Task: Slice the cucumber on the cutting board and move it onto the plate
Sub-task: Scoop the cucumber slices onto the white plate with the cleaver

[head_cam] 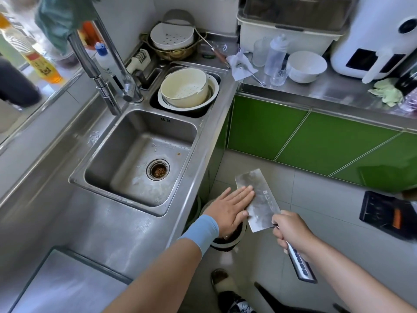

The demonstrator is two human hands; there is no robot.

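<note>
cleaver (257, 201) handle gripped in right hand (291, 233); left hand (230, 210), fingers straight, presses flat on the blade, just above a bin (234, 241) holding dark scraps.

Dull, blotched metal cleaver (259, 199) under left hand (230, 210); brushed steel sink (126, 154) beyond it; glossy cabinet fronts (266, 129) beyond right hand (291, 233).
</note>
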